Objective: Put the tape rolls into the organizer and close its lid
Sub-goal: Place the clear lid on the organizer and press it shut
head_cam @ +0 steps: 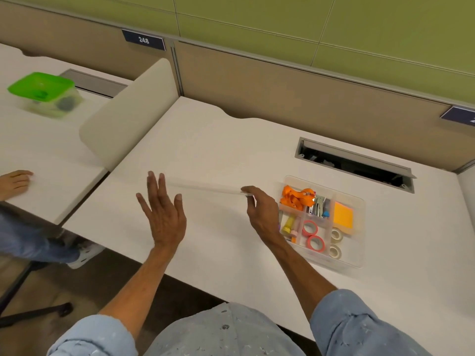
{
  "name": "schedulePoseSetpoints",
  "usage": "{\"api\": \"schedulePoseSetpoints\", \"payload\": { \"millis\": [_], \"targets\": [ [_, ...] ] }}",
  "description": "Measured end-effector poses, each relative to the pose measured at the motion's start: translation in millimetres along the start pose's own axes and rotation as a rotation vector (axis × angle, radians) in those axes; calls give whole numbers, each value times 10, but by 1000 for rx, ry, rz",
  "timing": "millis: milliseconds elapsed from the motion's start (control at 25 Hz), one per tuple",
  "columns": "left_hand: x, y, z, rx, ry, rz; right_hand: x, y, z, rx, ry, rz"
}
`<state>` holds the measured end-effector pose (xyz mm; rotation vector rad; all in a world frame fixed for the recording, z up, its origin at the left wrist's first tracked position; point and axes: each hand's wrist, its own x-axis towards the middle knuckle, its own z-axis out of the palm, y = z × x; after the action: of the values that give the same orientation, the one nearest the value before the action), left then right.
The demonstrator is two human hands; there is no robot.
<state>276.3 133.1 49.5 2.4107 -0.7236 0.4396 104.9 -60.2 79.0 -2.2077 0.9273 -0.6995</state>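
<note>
Right hand pinches clear lid, long axis left-right, edge-on; left hand spread

White desk with a wavy rear edge, backed by a tan fabric partition and a green panelled wall. A cable hatch stands open in the desk top. A rounded cream divider separates it from a neighbouring desk. Number plate reading 248 on the partition. Brown floor below, with a black chair base.
</note>
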Motion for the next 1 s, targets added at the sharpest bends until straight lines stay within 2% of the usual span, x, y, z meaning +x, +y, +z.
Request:
{"api": "schedulePoseSetpoints", "payload": {
  "millis": [120,400,520,640,720,840,1000],
  "targets": [
    [120,-6,-60,-66,48,-115,197,-50,-187,201,10,34],
    [179,311,33,-282,-181,-217,436,156,-734,688,-62,249],
    [111,508,89,-338,-265,-177,351,380,-976,835,-13,411],
    [5,755,216,-410,-350,-254,238,628,-1157,955,88,618],
    [-72,969,320,-445,-345,-332,124,814,-1241,938,118,716],
    [-190,1327,488,-512,-378,-401,-110,1066,-1392,758,108,813],
    [-334,1824,674,-600,-486,-439,-333,1402,-1668,627,201,802]
  ]
}}
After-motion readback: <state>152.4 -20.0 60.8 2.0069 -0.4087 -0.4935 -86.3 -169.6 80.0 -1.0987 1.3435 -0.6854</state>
